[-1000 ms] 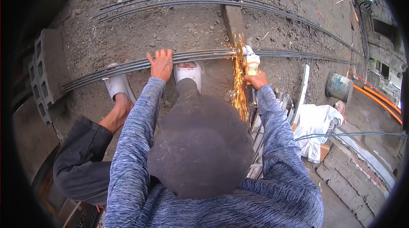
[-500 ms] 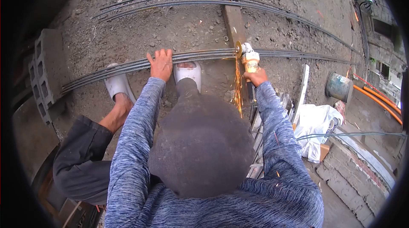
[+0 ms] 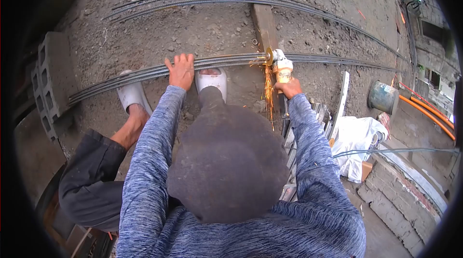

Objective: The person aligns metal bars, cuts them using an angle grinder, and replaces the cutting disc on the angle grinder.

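A bundle of steel rebars runs from left to right in front of me. My left hand grips the bundle from above, its fingertips over the far side. In my right hand is an angle grinder, its yellow body upright in the view. The grinder's cutting disc touches the rebars, and orange sparks stream down towards me from the contact. Beneath the bundle there, a long timber lies crosswise. Just right of my left hand, a foot in a white slipper is against the bars.
More rebars lie farther off across the timber. A hollow concrete block stands at the left end of the bundle. To the right are a metal bucket, orange pipes, a white sack and metal strips.
Sparks now also spray around the disc's left side and above it, where before they mainly streamed downward. Both hands keep nearly the same places; the view has shifted slightly.
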### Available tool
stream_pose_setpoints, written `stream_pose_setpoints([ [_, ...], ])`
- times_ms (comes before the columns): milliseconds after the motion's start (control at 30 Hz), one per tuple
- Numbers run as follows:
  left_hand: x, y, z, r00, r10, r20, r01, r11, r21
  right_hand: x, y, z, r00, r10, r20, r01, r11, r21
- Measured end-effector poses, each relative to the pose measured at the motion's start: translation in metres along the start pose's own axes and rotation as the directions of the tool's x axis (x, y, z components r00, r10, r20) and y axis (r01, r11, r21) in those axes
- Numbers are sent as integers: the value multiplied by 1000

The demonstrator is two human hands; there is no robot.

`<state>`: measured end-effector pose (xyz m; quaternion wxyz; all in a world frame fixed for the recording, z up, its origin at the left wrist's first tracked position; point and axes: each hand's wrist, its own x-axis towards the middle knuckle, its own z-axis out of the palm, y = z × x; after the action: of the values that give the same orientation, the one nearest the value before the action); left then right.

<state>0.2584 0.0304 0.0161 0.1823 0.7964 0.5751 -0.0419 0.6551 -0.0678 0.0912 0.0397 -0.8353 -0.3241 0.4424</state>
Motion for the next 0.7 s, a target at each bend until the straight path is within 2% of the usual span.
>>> stream_pose_setpoints([
  [100, 1, 0, 0, 1000, 4, -9, -4, 1000, 12, 3, -2, -2, 999, 30, 15, -30, 1000, -4],
  [200, 0, 0, 0, 1000, 5, -16, -5, 1000, 0, 1, -10, -3, 1000, -17, 5, 17, 995, -97],
  [400, 1, -1, 2, 1000, 9, -27, -8, 999, 36, -3, -4, -3, 999, -41, 2, 41, 997, -67],
  [500, 1, 0, 0, 1000, 2, -14, -2, 1000, 22, -12, -5, -3, 1000, -27, -10, 26, 992, -121],
  [633, 0, -2, 2, 999, 12, -47, -12, 1000, 4, -16, -2, -1, 999, -24, -25, 23, 999, -28],
  [700, 0, -1, 2, 999, 14, -46, -14, 1000, -1, -7, 1, 0, 999, -32, -30, 31, 998, -60],
])
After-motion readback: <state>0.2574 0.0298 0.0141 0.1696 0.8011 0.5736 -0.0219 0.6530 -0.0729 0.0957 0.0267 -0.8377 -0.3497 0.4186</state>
